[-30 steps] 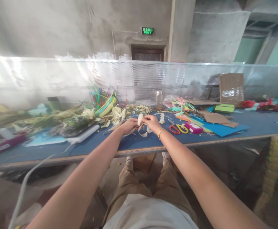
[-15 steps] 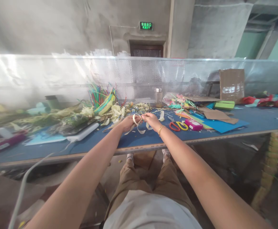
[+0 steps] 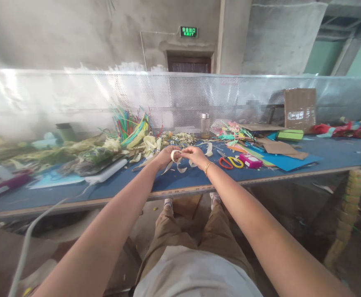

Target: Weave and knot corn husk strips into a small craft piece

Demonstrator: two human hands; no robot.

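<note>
My left hand [image 3: 167,156] is closed around a curled, pale cream strip [image 3: 181,168], which looks like husk or ribbon. Part of the strip loops over the left fingers, and loose ends hang down above the blue tabletop [image 3: 174,183]. Thumb and fingers of my right hand [image 3: 195,155] pinch the strip close beside the left fingertips. Just behind the hands lie more cream strips [image 3: 149,145]. To the right of my right hand rest scissors with a red and a yellow handle loop [image 3: 236,162], and a purple box [image 3: 250,161].
A white power strip [image 3: 108,170] with a cable lies left of my hands, near green netting-like material [image 3: 95,156]. Coloured stems [image 3: 127,126] and a glass bottle [image 3: 205,126] stand at the back before a perforated metal screen [image 3: 186,93]. Blue sheets [image 3: 292,163] and cardboard [image 3: 284,149] lie right.
The strip's loop around my left fingers looks smaller. My right hand has shifted slightly left, and its fingers sit closer over the left fingertips. The view has moved a little.
</note>
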